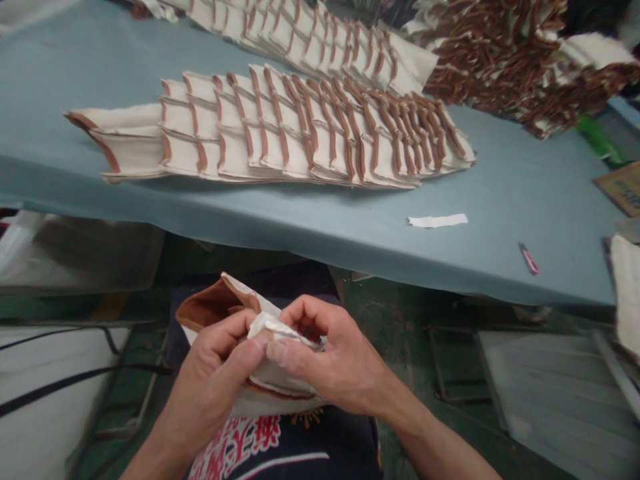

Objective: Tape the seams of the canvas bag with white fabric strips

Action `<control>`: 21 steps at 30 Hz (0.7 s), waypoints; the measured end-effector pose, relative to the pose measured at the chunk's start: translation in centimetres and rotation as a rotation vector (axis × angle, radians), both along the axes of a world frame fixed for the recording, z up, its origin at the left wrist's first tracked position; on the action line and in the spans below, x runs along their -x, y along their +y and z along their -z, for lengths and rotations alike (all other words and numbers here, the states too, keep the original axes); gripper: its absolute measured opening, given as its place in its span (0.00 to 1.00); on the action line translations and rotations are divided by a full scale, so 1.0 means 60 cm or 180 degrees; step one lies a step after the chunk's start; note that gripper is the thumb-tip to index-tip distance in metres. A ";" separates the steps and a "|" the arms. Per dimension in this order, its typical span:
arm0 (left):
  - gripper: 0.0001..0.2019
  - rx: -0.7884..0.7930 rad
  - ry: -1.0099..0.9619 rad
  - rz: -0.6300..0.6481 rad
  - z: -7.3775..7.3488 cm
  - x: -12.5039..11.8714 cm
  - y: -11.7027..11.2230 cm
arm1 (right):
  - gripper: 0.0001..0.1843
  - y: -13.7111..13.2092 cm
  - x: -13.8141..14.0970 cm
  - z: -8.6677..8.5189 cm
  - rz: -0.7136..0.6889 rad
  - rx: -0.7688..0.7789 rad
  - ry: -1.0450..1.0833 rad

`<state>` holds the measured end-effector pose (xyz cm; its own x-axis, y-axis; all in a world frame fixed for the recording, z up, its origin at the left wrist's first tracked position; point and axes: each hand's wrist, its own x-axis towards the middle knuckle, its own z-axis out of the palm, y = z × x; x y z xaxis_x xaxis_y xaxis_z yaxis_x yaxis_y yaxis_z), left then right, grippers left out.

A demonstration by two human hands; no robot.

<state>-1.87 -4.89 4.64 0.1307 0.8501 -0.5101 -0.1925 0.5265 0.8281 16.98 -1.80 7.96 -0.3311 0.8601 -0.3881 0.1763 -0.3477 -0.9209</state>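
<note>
A white fabric piece with a brown lining [210, 303] rests over my lap, its brown-lined mouth gaping at the upper left. My left hand [220, 363] pinches a bunched white edge of it between thumb and fingers. Right beside it, my right hand [325, 353] grips the same edge, the two thumb tips almost touching. Fingers cover part of the fold, so what lies inside the pinch is hidden.
On the blue table [350, 220] ahead lies a long overlapping row of white fabric pieces with brown edges [280, 133]. A second row [310, 40] and a brown heap [495, 60] are behind. A white strip [437, 221] and a small red cutter-like tool [529, 259] lie nearer.
</note>
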 end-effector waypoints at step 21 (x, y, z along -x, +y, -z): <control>0.20 0.0438 -0.0122 -0.0151 -0.014 0.003 0.001 | 0.36 0.004 0.004 0.021 0.0028 0.0511 0.0638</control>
